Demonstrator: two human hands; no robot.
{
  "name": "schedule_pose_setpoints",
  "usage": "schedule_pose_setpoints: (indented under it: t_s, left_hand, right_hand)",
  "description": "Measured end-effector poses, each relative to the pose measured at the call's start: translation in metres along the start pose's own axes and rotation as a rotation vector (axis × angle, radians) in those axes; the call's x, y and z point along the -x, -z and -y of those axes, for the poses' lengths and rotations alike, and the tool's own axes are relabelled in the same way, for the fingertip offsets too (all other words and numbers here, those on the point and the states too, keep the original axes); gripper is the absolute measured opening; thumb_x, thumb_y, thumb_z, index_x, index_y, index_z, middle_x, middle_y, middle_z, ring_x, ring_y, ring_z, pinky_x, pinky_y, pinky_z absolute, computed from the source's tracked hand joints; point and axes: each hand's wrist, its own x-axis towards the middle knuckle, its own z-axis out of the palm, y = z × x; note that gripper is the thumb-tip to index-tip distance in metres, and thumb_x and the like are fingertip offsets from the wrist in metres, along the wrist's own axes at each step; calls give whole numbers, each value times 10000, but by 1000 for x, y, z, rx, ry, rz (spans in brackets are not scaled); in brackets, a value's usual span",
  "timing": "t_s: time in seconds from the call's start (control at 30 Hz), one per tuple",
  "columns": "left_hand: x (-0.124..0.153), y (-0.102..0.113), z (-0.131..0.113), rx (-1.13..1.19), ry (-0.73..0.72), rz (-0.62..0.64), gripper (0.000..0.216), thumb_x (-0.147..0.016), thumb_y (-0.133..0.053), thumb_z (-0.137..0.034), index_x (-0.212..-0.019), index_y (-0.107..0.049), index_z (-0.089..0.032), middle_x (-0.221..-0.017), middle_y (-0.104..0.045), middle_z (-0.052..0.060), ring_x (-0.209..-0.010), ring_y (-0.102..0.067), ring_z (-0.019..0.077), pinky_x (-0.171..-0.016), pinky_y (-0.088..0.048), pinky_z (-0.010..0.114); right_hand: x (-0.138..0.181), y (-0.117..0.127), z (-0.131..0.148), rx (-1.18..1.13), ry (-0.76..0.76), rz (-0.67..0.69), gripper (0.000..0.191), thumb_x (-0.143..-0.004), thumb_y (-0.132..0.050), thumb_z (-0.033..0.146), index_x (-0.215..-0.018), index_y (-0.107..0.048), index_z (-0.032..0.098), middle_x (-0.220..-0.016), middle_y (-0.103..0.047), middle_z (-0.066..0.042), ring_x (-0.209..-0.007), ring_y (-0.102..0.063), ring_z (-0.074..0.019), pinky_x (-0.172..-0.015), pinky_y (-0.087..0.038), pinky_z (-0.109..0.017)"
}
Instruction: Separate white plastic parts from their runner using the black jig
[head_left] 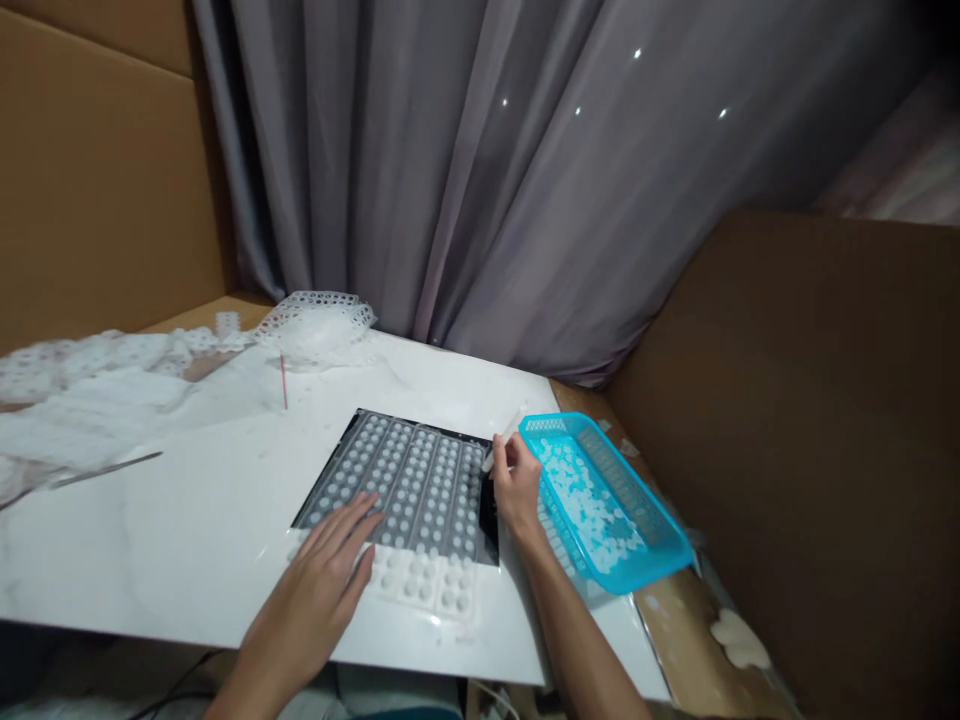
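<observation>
A clear sheet with rows of round white pieces (409, 478) lies over a black board (489, 520), its near end reaching past the board onto the white table. My left hand (330, 565) rests palm down on the sheet's near left part, fingers stretched out and holding nothing. At the board's right edge, my right hand (516, 482) has thumb and fingers pinched together around a small pale strip (488, 463), whose kind I cannot make out. Just right of that hand stands a blue plastic basket (645, 500), with many small white flat bits (592, 500) scattered over its bottom.
Crumpled perforated white sheeting (315, 325) and more white scraps (97, 410) lie at the table's back and left. A thin pink stick (284, 382) and a pointed metal tool (112, 468) are on the table (217, 530). Cardboard walls (810, 420) flank it; a grey curtain (420, 170) hangs behind.
</observation>
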Motion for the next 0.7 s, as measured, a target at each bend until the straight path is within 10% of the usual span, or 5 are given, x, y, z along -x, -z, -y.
schedule_pose_setpoints:
  t_s: [0.27, 0.43, 0.7]
  left_hand:
    - [-4, 2, 2, -23, 23, 46, 440, -1124, -429, -340, -1542, -551, -268, -1675, -500, 61, -1565, -454, 275, -1283, -412, 534]
    - [-3, -4, 12, -7, -7, 36, 455, -1119, -444, -386, -1548, -540, -270, -1664, -508, 70, -1548, -473, 292, -1293, -387, 553]
    - [-4, -5, 14, 29, -11, 27, 439, -1118, -439, -408, -1518, -560, -272, -1657, -517, 58, -1541, -480, 276, -1310, -369, 547]
  right_hand:
    - [-11, -2, -15, 103, 181, -7, 267, -1116, -491, 380, -920, -595, 233, -984, -672, -58, -983, -594, -243, -943, -453, -374]
    - [-13, 2, -12, 10, 118, -67, 304, -1137, -440, 379, -901, -570, 239, -921, -656, -32, -862, -600, -208, -820, -475, -328]
    - [-9, 7, -1, 152, 274, -47, 243, -1063, -601, 293, -830, -599, 224, -935, -722, -46, -1009, -664, -232, -1058, -436, -426]
